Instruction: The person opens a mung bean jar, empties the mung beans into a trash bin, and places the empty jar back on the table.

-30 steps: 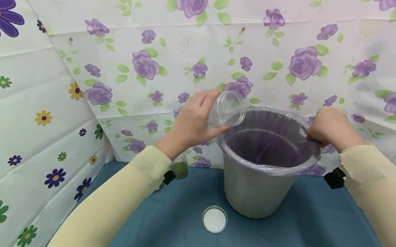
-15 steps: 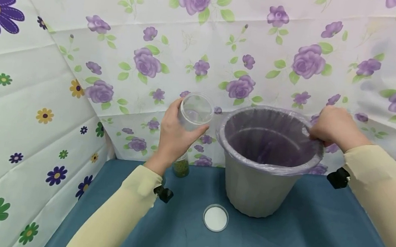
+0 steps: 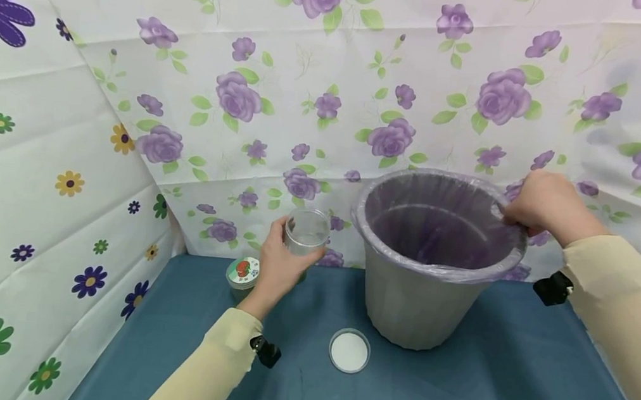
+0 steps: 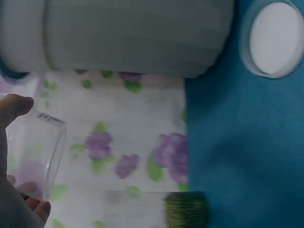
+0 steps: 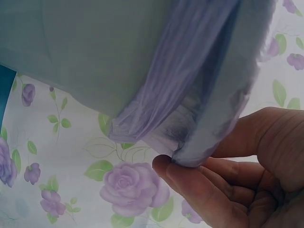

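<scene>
A clear, empty-looking plastic jar [image 3: 308, 229] is gripped in the left hand [image 3: 280, 266], thumb on one side and fingers on the other, left of the bin. In the left wrist view the jar [image 4: 35, 147] lies between thumb and fingers. The grey bin [image 3: 422, 304] has a purple plastic liner [image 3: 444, 227] folded over its rim. At its right side the right hand [image 3: 549, 207] pinches the lined rim. The right wrist view has the right hand's [image 5: 237, 180] thumb and fingers round the rim and liner [image 5: 190, 90].
A round dish with white contents [image 3: 349, 350] lies on the blue cloth [image 3: 406, 398] in front of the bin. Behind the left forearm stands a jar with a printed lid [image 3: 243, 271]. The left wrist view has a clear container with green contents [image 4: 186, 210].
The left hand has moved from over the bin's left rim, leftward and then down, with the clear jar. The printed lid has come into sight. The right hand stays at the rim.
</scene>
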A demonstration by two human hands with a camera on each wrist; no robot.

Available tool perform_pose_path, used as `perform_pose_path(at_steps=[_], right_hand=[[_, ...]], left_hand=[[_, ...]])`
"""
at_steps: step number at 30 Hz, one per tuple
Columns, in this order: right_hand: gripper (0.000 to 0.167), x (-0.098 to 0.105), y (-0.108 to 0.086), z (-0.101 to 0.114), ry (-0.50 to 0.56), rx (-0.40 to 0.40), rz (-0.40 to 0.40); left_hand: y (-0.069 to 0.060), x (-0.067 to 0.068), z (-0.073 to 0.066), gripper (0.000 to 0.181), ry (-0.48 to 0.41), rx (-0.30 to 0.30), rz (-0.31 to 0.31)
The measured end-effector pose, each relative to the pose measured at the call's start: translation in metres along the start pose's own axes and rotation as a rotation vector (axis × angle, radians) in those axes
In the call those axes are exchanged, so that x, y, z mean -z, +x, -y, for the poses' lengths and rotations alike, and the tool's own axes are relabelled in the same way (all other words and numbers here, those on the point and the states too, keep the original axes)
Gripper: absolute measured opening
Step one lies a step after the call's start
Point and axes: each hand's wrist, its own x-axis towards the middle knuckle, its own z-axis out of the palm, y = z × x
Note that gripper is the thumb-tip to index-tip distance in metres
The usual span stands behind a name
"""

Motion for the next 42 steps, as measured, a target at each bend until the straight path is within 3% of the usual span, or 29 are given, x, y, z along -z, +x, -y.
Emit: perform_pose_path(at_steps=[6,15,18,23,33,42], right_hand=[[0.026,-0.002,0.000,-0.002,0.023,-0.010,0.002],[0.026,-0.004,0.000,-0.002,0.031,-0.014,-0.004],[0.027,-0.004,0.001,-0.002,0.028,-0.016,0.007],[0.026,-0.003,-0.001,-0.001,0.023,-0.019,0.023],[0.025,-0.004,-0.001,-0.003,0.068,0.003,-0.014],[0.030,-0.002,-0.002,-0.008,0.086,0.024,-0.019]], left_hand=[[-0.013,-0.016,0.028,0.086,-0.007,0.121,0.107],[-0.028,-0.045,0.051,0.095,-0.010,0.237,0.221],[-0.032,-0.054,0.060,0.094,-0.007,0.251,0.254],[-0.040,-0.067,0.072,0.086,-0.002,0.223,0.323],[-0.044,-0.079,0.081,0.088,0.064,0.300,0.318],[-0.040,-0.084,0.088,0.089,0.036,0.289,0.300]])
